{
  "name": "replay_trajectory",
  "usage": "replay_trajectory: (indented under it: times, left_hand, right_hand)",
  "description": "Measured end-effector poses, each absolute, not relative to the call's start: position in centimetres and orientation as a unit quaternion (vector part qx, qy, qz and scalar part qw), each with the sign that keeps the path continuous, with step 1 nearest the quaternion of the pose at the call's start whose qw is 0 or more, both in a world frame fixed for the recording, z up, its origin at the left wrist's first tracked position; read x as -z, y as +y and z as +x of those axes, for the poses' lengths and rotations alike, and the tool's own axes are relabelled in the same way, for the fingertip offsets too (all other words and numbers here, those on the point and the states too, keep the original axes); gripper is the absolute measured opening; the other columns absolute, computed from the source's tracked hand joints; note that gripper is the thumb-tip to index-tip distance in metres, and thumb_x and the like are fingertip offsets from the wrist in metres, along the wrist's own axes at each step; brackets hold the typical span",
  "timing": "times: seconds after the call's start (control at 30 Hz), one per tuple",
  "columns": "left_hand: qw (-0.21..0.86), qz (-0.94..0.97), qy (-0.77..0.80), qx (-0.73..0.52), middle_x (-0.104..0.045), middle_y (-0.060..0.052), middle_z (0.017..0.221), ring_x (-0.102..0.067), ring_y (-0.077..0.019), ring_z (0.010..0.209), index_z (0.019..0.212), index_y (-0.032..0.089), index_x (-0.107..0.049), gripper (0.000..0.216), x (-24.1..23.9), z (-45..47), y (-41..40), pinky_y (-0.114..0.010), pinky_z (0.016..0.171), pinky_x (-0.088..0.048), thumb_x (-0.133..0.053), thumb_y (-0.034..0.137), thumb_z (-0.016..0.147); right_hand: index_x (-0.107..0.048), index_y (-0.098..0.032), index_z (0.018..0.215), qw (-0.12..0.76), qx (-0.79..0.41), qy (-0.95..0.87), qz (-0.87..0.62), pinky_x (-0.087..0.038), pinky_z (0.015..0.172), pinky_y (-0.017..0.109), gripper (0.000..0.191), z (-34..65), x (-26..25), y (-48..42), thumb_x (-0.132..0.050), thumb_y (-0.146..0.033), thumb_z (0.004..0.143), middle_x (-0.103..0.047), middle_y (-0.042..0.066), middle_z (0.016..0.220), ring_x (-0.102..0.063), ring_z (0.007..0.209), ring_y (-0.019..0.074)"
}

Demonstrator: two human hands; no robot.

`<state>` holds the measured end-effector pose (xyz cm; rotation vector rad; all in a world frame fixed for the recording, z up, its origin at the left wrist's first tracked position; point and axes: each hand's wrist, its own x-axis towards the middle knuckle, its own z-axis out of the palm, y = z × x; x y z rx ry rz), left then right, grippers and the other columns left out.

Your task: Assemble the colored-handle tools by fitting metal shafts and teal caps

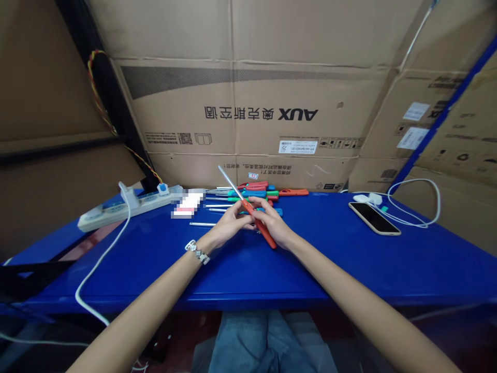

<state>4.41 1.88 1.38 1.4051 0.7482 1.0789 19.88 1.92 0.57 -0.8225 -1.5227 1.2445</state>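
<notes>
Between my two hands is a long-necked gas lighter with an orange-red handle [266, 231]. Its silvery metal tube points up and to the left, and the handle's end slants down to the right. My left hand [232, 224] closes on it from the left, fingers near the trigger area. From the other side, my right hand [276, 224] wraps its fingers round the same handle. Just behind the hands lies a pile of similar lighters [294, 192] in orange, red, green and blue, their metal tubes pointing left. My hands partly cover the nearest ones.
A white power strip [128, 210] with plugs and a white cable lies on the blue table [330, 264] at the left. A blurred pale item [189, 203] is beside the pile. At the right are a phone [374, 218] and a coiled charging cable. Cardboard [252, 88] stands behind.
</notes>
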Motion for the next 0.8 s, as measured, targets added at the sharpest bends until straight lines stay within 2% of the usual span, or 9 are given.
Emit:
replay_trajectory:
  times: [0.1,0.2,0.33,0.43,0.5,0.6,0.63,0.7,0.8]
  left_hand:
    - [0.569,0.602,0.327,-0.455,-0.070,-0.007,0.105,-0.071,-0.0177,0.083,0.107,0.016,-0.062,0.047,-1.3,4.0,2.1,-0.029,0.069,-0.061,-0.082,0.036,0.071]
    - [0.561,0.614,0.346,-0.435,-0.071,-0.005,0.083,-0.069,-0.0145,0.066,0.096,0.012,-0.062,0.046,-1.3,3.8,2.2,-0.028,0.063,-0.061,-0.082,0.046,0.071]
    - [0.546,0.623,0.378,-0.413,-0.071,-0.005,0.071,-0.070,-0.0171,0.058,0.090,0.012,-0.060,0.051,-1.9,3.3,1.7,-0.027,0.054,-0.059,-0.080,0.056,0.070]
    - [0.483,0.614,0.453,-0.430,-0.068,-0.003,0.062,-0.067,-0.0176,0.051,0.079,0.015,-0.058,0.048,-2.3,2.0,0.4,-0.027,0.048,-0.055,-0.078,0.058,0.070]
    - [0.421,0.643,0.529,-0.359,-0.063,-0.004,0.051,-0.061,-0.0158,0.043,0.063,0.015,-0.056,0.050,-2.6,0.6,-0.9,-0.026,0.044,-0.050,-0.070,0.062,0.077]
    - [0.300,0.699,0.598,-0.255,-0.052,-0.001,0.040,-0.048,-0.0123,0.036,0.048,0.019,-0.045,0.059,-3.1,-1.3,-3.2,-0.024,0.039,-0.037,-0.060,0.063,0.083]
    - [0.242,0.731,0.579,-0.270,-0.050,0.001,0.041,-0.047,-0.0115,0.039,0.048,0.019,-0.043,0.058,-3.3,-1.7,-3.9,-0.024,0.042,-0.036,-0.060,0.060,0.085]
    - [0.151,0.805,0.494,-0.292,-0.057,0.000,0.056,-0.054,-0.0142,0.055,0.059,0.019,-0.051,0.045,-3.7,-1.6,-4.9,-0.026,0.054,-0.043,-0.062,0.051,0.087]
    - [0.098,0.895,0.364,-0.238,-0.066,-0.006,0.102,-0.059,-0.0237,0.098,0.092,0.020,-0.064,0.019,-3.4,0.0,-4.8,-0.035,0.085,-0.048,-0.070,0.035,0.083]
  right_hand:
    - [-0.051,-0.028,0.126,0.455,-0.528,-0.641,-0.321,-0.055,0.068,0.030,0.049,20.7,-1.0,1.2,-0.067,-0.036,0.081,-0.055,0.006,0.127,-0.063,0.084,0.0154]
    - [-0.050,-0.026,0.121,0.437,-0.546,-0.655,-0.285,-0.057,0.068,0.029,0.053,21.5,-1.3,0.5,-0.075,-0.035,0.076,-0.056,0.006,0.124,-0.065,0.083,0.0148]
    - [-0.051,-0.023,0.120,0.401,-0.532,-0.672,-0.323,-0.056,0.061,0.028,0.054,22.5,-0.9,-0.7,-0.077,-0.034,0.075,-0.064,0.002,0.094,-0.066,0.071,0.0145]
    - [-0.056,-0.019,0.118,0.365,-0.492,-0.692,-0.383,-0.051,0.053,0.027,0.047,23.3,-0.5,-1.6,-0.075,-0.036,0.078,-0.064,0.000,0.079,-0.062,0.058,0.0139]
    - [-0.063,-0.018,0.113,0.345,-0.443,-0.729,-0.392,-0.051,0.059,0.030,0.037,23.6,-0.4,-2.0,-0.070,-0.038,0.083,-0.068,0.003,0.084,-0.064,0.066,0.0167]
    - [-0.068,-0.020,0.114,0.307,-0.344,-0.803,-0.378,-0.051,0.080,0.036,0.030,23.6,-0.6,-2.4,-0.062,-0.037,0.090,-0.072,0.007,0.107,-0.067,0.091,0.0235]
    - [-0.068,-0.021,0.116,0.286,-0.315,-0.826,-0.371,-0.049,0.085,0.038,0.029,23.4,-0.6,-2.4,-0.059,-0.036,0.092,-0.072,0.007,0.110,-0.066,0.096,0.0247]
    - [-0.067,-0.022,0.118,0.242,-0.266,-0.859,-0.364,-0.046,0.092,0.042,0.029,23.1,-0.6,-2.5,-0.054,-0.035,0.095,-0.072,0.008,0.110,-0.064,0.098,0.0255]
    - [-0.067,-0.022,0.114,0.195,-0.198,-0.884,-0.377,-0.039,0.100,0.049,0.027,22.6,-0.4,-2.6,-0.051,-0.036,0.098,-0.067,0.010,0.106,-0.058,0.102,0.0263]
